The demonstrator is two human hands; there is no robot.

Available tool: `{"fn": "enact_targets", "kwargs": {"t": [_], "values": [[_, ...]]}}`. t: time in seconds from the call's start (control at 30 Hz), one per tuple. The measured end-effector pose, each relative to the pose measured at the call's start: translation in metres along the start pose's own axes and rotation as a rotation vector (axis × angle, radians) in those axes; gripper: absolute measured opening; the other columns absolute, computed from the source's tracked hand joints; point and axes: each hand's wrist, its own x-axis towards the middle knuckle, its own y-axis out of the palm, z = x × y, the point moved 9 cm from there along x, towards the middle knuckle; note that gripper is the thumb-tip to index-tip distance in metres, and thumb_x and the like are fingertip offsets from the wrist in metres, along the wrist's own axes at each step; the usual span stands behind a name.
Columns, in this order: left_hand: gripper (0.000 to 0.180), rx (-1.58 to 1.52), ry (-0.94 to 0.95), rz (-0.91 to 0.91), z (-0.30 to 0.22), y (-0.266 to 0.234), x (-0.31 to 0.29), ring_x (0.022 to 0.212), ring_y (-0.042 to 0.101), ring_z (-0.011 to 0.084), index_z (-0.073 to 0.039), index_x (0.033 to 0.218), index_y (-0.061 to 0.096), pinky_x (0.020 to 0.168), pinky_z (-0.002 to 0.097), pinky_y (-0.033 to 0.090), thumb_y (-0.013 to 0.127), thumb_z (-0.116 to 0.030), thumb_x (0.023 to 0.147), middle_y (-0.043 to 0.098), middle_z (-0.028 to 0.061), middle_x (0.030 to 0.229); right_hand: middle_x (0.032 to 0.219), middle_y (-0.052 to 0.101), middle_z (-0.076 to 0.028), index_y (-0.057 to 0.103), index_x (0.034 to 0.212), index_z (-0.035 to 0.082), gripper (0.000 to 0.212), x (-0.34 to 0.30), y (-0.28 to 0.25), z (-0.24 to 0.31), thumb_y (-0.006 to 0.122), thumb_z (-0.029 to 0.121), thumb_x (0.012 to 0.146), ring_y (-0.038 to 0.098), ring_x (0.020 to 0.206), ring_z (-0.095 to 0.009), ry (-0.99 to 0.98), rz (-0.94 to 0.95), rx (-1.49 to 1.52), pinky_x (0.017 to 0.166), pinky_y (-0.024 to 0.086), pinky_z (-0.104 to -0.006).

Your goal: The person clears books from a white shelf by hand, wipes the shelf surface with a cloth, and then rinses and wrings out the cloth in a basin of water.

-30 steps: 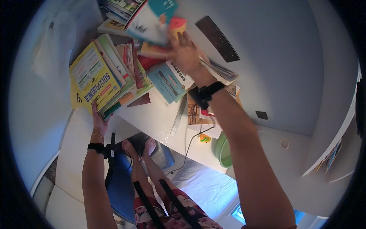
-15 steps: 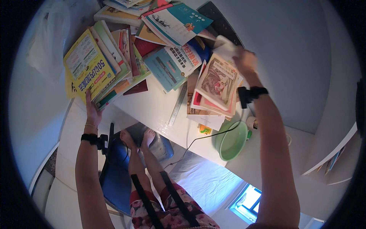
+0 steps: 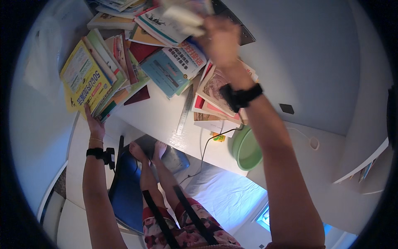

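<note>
At the left, my left hand (image 3: 95,125) grips the lower edge of a leaning stack of books, with the thumb at the corner of the yellow workbook (image 3: 85,76) in front. My right hand (image 3: 223,41) is raised over the back of the desk, closed on a pale off-white thing (image 3: 182,17). Motion smears it, so its kind is unclear. Beneath it lie a picture-covered booklet (image 3: 155,23) and a blue-and-white book (image 3: 174,68). Below my right wrist sits a pile of old picture books (image 3: 212,89), partly hidden by my forearm.
On the white desk (image 3: 159,120) lie a clear ruler (image 3: 184,112) and a small yellow packet (image 3: 218,137). A green basin (image 3: 244,151) stands at the desk's right front edge. A black cable (image 3: 203,153) hangs down. A blue chair (image 3: 128,195) is below.
My right hand has swung left and away from me with the pale thing, from beside the picture-book pile to above the booklets. My left hand stays on its stack.
</note>
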Motion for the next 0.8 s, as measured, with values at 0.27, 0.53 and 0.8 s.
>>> {"fn": "enact_targets", "kwargs": {"t": [0.27, 0.53, 0.8], "values": [[0.065, -0.076, -0.035, -0.076, 0.000, -0.019, -0.018, 0.106, 0.048, 0.0210, -0.018, 0.125, 0.039, 0.084, 0.0369, 0.041, 0.044, -0.063, 0.078, 0.045, 0.0042, 0.123, 0.105, 0.057, -0.017, 0.040, 0.120, 0.001, 0.069, -0.211, 0.071, -0.119, 0.075, 0.025, 0.065, 0.056, 0.096, -0.030, 0.692, 0.133, 0.291, 0.085, 0.043, -0.0372], [0.029, 0.330, -0.003, -0.012, 0.130, -0.038, -0.052, 0.068, 0.055, 0.0145, -0.008, 0.096, 0.049, 0.060, 0.0259, 0.048, 0.044, -0.035, 0.087, 0.052, 0.0045, 0.073, 0.103, 0.056, -0.003, 0.045, 0.118, 0.009, 0.053, -0.416, 0.136, -0.162, 0.054, 0.046, 0.081, 0.057, 0.084, -0.016, 1.752, 0.261, 1.246, 0.072, 0.047, -0.0291], [0.079, 0.486, -0.282, 0.601, 0.225, 0.287, -0.093, 0.094, 0.057, 0.0184, 0.001, 0.121, 0.042, 0.081, 0.0302, 0.044, 0.065, -0.053, 0.068, 0.059, 0.0110, 0.103, 0.087, 0.055, -0.009, 0.045, 0.107, -0.001, 0.055, -0.392, 0.132, -0.184, 0.067, 0.036, 0.074, 0.058, 0.069, -0.016, 1.588, 0.337, 0.988, 0.048, 0.049, -0.0285]]}}
